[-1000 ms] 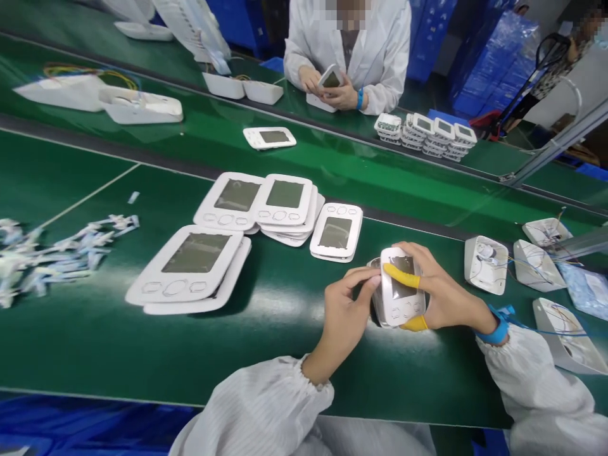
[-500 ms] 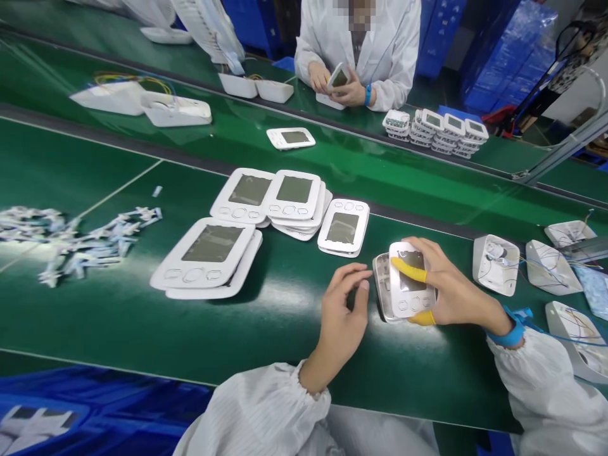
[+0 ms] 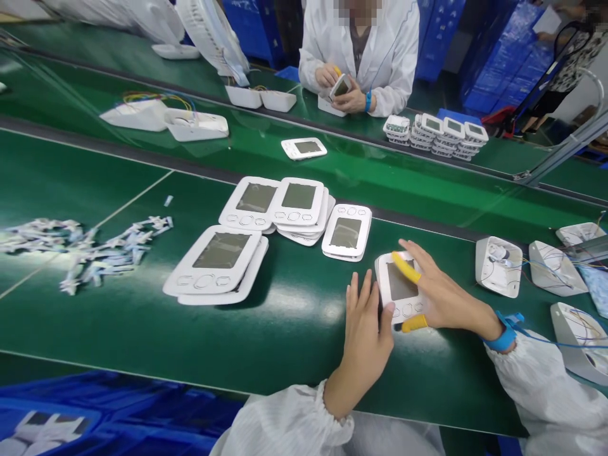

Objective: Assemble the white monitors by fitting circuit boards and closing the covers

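A white display panel (image 3: 390,288) with a dark screen and several button outlines lies flat on the table in front of me. My right hand (image 3: 444,294) holds it from the right side, yellow finger cots on the thumb and one finger. The covered finger rests over the face near the screen; the thumb is at the lower edge. My left hand (image 3: 365,332) lies along the panel's left edge, fingers outstretched, thumb at its lower left corner. What is underneath the panel is hidden. Another white display panel (image 3: 346,232) lies just beyond my left hand.
Left of my hands are overlapping stacks of white panels (image 3: 213,256). Small pale strips (image 3: 114,250) lie heaped at far left. White housings (image 3: 498,266) with wires stand on the right. Across the green table (image 3: 294,342), a co-worker (image 3: 360,60) holds a similar panel. A blue wrist strap (image 3: 504,332) trails a cord.
The panel, earlier raised and offset over a second white piece, now covers it. My left hand has moved right, from apart to the panel's edge. The view has shifted slightly.
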Motion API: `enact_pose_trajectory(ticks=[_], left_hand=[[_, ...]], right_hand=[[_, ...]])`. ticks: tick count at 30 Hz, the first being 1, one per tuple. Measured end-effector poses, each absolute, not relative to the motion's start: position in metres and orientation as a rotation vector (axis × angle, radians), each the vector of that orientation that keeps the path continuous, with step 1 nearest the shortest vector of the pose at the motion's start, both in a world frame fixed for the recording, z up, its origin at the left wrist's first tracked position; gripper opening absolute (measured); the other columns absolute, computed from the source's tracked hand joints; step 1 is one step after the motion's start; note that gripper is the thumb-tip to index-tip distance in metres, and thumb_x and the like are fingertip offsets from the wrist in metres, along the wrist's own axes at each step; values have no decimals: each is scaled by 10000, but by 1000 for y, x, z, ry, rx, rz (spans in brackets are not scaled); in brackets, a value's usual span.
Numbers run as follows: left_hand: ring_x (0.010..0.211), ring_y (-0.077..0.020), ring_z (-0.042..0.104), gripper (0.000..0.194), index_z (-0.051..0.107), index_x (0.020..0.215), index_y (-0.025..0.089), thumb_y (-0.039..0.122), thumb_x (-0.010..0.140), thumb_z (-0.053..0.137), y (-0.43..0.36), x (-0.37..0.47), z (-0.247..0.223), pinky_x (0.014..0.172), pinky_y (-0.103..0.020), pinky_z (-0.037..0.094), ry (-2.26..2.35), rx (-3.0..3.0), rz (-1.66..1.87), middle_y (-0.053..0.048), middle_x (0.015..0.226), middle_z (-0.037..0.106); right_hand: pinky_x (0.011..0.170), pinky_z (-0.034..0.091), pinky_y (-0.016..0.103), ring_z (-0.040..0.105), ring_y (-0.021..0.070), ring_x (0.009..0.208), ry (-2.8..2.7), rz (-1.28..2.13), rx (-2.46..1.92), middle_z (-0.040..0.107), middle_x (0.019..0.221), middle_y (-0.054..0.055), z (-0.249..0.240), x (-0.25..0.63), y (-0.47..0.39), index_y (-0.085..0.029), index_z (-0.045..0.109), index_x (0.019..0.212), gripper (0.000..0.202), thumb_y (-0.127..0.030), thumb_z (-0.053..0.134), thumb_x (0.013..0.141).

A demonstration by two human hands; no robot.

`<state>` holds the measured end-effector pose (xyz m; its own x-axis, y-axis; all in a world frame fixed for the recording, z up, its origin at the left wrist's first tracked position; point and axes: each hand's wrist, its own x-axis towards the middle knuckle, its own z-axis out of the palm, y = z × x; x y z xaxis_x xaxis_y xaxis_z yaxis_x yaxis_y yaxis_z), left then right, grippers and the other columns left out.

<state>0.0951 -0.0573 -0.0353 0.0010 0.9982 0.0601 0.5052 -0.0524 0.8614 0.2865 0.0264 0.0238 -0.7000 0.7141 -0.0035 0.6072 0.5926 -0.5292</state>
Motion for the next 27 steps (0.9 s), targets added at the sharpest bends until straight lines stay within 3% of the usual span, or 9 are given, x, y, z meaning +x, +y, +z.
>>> enact_pose_trajectory(ticks=[3, 7, 11, 13, 17, 19, 22, 25, 27], left_hand=[[1637, -338, 107, 570, 401, 1621, 153, 381, 1098, 390, -55, 96, -41, 1309, -675, 123, 1567, 1613, 993, -141, 1713, 320], [1618, -311, 217, 553, 408, 1624, 200, 395, 1107, 382, -54, 97, -46, 1323, -630, 113, 1510, 1496, 1127, -124, 1691, 369], [1525, -304, 439, 515, 505, 1570, 234, 441, 1107, 416, -55, 102, -28, 1260, -523, 388, 1441, 1244, 1358, -116, 1612, 505], [1508, -281, 466, 485, 537, 1547, 258, 424, 1093, 483, -57, 108, -12, 1196, -420, 486, 1415, 1210, 1444, -92, 1625, 495], [1541, -241, 417, 485, 508, 1559, 322, 325, 1077, 554, -61, 122, 13, 1233, -337, 433, 1416, 1368, 1562, -46, 1661, 449], [1522, -246, 450, 537, 431, 1605, 325, 313, 1080, 545, -61, 124, 19, 1219, -344, 451, 1441, 1418, 1566, -57, 1658, 455], [1445, -269, 551, 600, 353, 1642, 297, 341, 1076, 546, -61, 123, 25, 1121, -353, 548, 1499, 1491, 1489, -90, 1633, 488], [1288, -282, 685, 624, 383, 1625, 276, 363, 1046, 599, -64, 122, 36, 984, -345, 632, 1530, 1608, 1423, -105, 1535, 598], [1193, -283, 738, 590, 451, 1585, 268, 362, 1030, 626, -67, 124, 44, 922, -338, 656, 1542, 1676, 1411, -102, 1447, 673]], right_hand=[[1292, 278, 604, 215, 379, 1613, -2058, 1013, -1209, 93, 1765, 137, 0, 282, 11, -297, 18, 1697, 1260, -599, 846, 797], [1325, 263, 517, 260, 293, 1611, -1462, 1246, -1103, 226, 1747, 61, -23, 261, -21, -329, 180, 1683, 925, -508, 717, 951], [1277, 379, 515, 370, 289, 1565, -1087, 1472, -898, 366, 1693, 56, -22, 244, -38, -341, 206, 1673, 905, -447, 738, 948], [1235, 440, 517, 437, 303, 1523, -962, 1569, -845, 302, 1723, 38, -16, 242, -38, -370, 251, 1654, 895, -425, 767, 926], [1192, 493, 475, 530, 288, 1448, -888, 1574, -775, 124, 1770, -30, 0, 251, -31, -465, 362, 1587, 807, -360, 783, 907], [1183, 501, 472, 534, 287, 1443, -940, 1513, -764, 104, 1773, -22, 7, 256, -26, -486, 304, 1605, 859, -375, 786, 903], [1141, 533, 501, 515, 317, 1456, -1095, 1428, -801, 78, 1774, 46, 14, 262, -19, -455, 78, 1664, 1032, -516, 764, 896], [1078, 576, 518, 538, 346, 1429, -1182, 1443, -809, 100, 1763, 110, 15, 264, -14, -422, -23, 1670, 1154, -638, 760, 850], [1043, 595, 522, 579, 353, 1385, -1182, 1489, -782, 223, 1727, 143, 15, 264, -10, -423, -27, 1666, 1203, -689, 774, 809]])
